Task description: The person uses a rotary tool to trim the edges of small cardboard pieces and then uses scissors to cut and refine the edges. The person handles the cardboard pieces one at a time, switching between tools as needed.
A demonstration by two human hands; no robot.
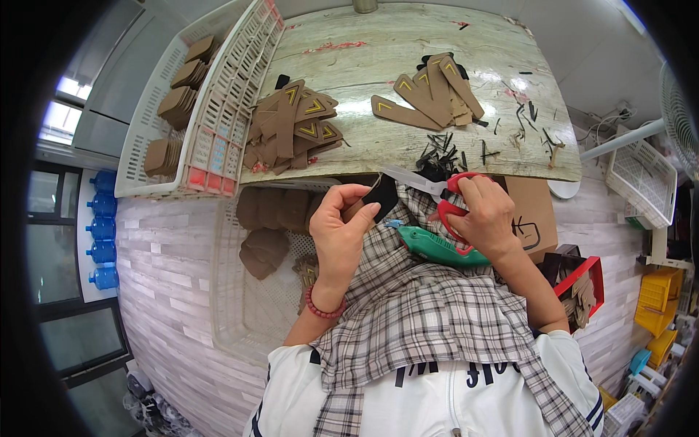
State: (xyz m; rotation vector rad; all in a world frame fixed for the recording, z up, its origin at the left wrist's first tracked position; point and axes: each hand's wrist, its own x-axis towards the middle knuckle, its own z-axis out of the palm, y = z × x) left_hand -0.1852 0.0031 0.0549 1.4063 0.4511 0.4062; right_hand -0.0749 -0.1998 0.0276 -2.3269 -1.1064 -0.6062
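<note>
My left hand (341, 226) pinches a small fabric tab (381, 197), dark on the side that shows, with brown near the fingers. Red-handled scissors (416, 180) are gripped in my right hand (483, 215), fingers through the loops. Their blades point left, with the tips close to the tab's upper edge; I cannot tell if they touch it. Below the scissors a green hand-held power tool (437, 247) with a light-blue tip lies on the plaid apron (422, 306) over my lap. Black trimmings (437, 156) are heaped at the table's near edge, just beyond the scissors.
On the worn table (349, 65) lie a pile of brown tabs with yellow chevrons (295, 127) and a fanned group (433, 91). A white crate (233, 95) holds stacked brown pieces at left. Another crate (233, 320) stands below, a cardboard box (531, 207) at right.
</note>
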